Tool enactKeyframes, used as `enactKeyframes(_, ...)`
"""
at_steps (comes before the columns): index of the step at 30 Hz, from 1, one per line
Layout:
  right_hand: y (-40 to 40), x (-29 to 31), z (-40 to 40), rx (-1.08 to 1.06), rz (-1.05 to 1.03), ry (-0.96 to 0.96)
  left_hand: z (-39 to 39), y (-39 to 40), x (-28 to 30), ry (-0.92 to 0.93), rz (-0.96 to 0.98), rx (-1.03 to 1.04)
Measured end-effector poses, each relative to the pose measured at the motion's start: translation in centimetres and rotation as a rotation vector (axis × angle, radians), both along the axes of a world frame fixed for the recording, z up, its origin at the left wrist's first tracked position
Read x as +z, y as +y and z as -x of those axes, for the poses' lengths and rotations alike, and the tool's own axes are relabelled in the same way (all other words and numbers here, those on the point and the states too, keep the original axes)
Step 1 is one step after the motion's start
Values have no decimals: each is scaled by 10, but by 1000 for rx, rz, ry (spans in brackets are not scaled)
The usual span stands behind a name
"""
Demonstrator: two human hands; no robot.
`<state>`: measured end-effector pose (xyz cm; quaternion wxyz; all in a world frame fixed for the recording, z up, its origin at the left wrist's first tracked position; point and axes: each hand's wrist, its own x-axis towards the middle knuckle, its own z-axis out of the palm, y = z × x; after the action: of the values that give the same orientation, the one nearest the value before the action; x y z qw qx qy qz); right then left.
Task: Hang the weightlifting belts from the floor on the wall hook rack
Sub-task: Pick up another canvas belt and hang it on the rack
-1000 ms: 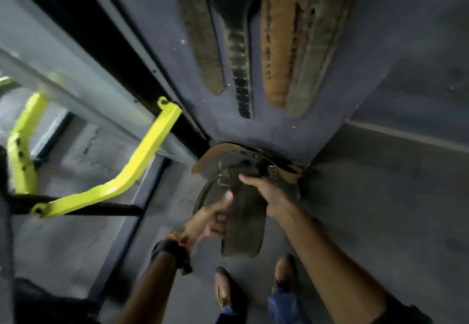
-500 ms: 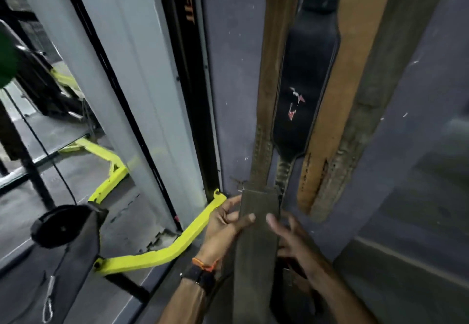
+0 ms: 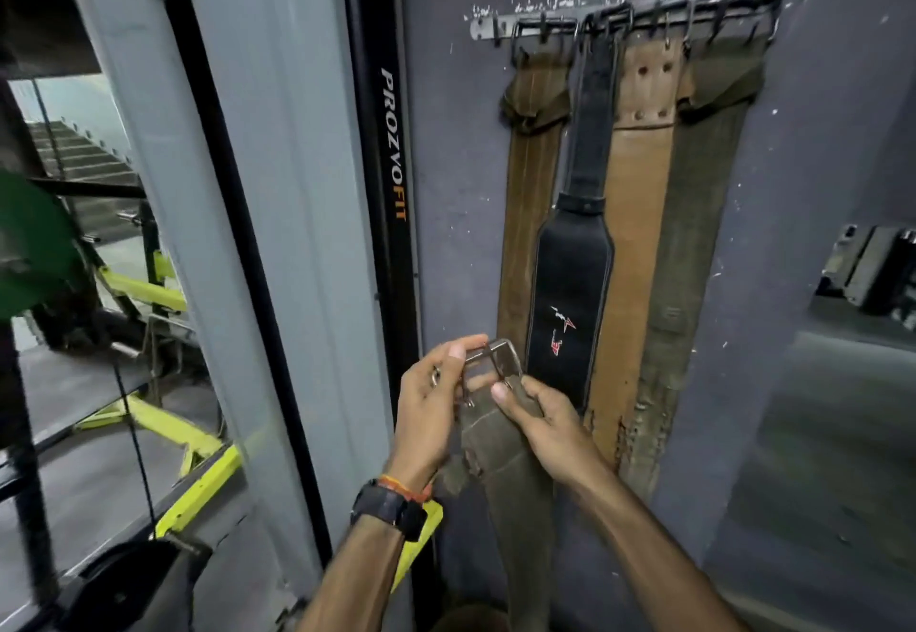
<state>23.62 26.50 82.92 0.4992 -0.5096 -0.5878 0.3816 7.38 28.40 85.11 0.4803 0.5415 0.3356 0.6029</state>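
Head view showed left hand [image 3: 429,403] pinching the buckle [image 3: 495,359], right hand [image 3: 547,421] gripping the belt [image 3: 500,463] low before the wall; best lift buckle-first, frame held open, onto the rack [image 3: 500,29]'s free left hook.

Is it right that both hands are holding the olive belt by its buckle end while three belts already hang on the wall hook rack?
Not quite: the head view shows four belts on the wall hook rack, not three: a brown belt, a black belt, a tan belt and a dark olive belt. The left hand and right hand do hold the olive belt by its buckle end.
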Motion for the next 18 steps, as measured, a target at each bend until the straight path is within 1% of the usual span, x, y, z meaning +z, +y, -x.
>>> enactKeyframes(1,5,5,0,-53,-45,-68,-2,1,9,45,-72,32)
enactKeyframes(2,6,14,1,-152,-102,-124,-4,3,19,59,-106,65)
enactKeyframes(4,3,32,2,-340,-305,-156,-10,8,39,24,-134,109)
enactKeyframes(6,3,46,2,-388,-502,-210,-19,17,59,44,-158,99)
enactKeyframes(7,6,55,-1,-355,-535,-198,-25,23,69,87,-184,87)
enactKeyframes(8,11,63,-3,-304,-520,-132,-27,27,77,123,-208,65)
enactKeyframes(10,31,83,-19,-285,-452,18,-34,39,98,136,-243,-13)
enactKeyframes(12,54,117,-38,-323,-436,42,-37,57,124,85,-249,-100)
enactKeyframes(13,64,133,-46,-302,-419,62,-38,65,137,56,-248,-140)
enactKeyframes(14,78,158,-56,-244,-394,117,-41,77,156,22,-263,-170)
enactKeyframes(16,95,199,-66,-82,-319,212,-41,94,187,12,-312,-189)
enactKeyframes(18,114,232,-75,-13,-315,225,-39,112,216,51,-383,-138)
